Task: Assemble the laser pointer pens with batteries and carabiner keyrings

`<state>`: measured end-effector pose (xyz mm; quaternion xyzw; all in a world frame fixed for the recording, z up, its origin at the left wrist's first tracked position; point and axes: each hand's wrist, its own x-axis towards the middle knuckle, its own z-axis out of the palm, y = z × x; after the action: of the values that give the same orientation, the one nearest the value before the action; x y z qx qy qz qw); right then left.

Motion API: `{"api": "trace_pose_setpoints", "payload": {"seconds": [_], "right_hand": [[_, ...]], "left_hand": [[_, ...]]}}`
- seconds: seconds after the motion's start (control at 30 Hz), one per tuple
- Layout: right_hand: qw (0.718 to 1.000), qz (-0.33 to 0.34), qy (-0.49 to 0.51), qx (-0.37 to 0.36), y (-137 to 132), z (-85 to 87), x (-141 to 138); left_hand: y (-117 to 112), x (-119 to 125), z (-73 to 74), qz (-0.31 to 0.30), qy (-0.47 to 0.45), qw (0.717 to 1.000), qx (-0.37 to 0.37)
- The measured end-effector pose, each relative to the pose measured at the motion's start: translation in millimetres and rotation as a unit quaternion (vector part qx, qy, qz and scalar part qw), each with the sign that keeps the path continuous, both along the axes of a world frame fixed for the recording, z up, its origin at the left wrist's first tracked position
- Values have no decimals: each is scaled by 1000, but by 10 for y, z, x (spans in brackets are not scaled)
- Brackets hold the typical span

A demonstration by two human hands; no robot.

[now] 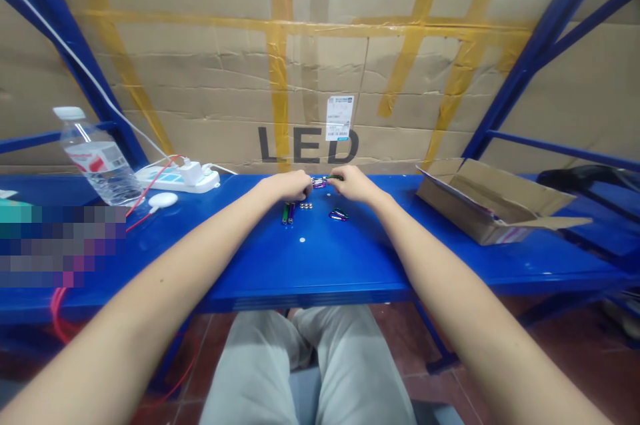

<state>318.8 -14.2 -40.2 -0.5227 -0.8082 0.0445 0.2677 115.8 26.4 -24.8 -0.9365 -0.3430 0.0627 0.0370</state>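
Observation:
Both my arms reach forward over the blue table [350, 265]. My left hand [289, 185] and my right hand [353, 183] are closed on the two ends of a small purple and green cylinder [323, 181], held just above the table near its back edge. Below my hands lie two small tubes, green and purple [288, 213], a few tiny round metal pieces [306, 205], a small purple and blue piece [339, 215] and a white dot [301, 239].
A water bottle [100, 161] stands at the left, with a white power strip [180, 177], a white puck [163, 200] and red wires beside it. An open cardboard box [495, 205] lies at the right. A cardboard wall marked LED [307, 145] backs the table.

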Motion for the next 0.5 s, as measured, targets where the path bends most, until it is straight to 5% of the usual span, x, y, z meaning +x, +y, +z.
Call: {"api": "trace_pose_setpoints", "payload": {"seconds": [0.5], "right_hand": [[1000, -18, 0, -4, 19, 18, 63]], "left_hand": [[-118, 241, 130, 1, 33, 999, -8]]}}
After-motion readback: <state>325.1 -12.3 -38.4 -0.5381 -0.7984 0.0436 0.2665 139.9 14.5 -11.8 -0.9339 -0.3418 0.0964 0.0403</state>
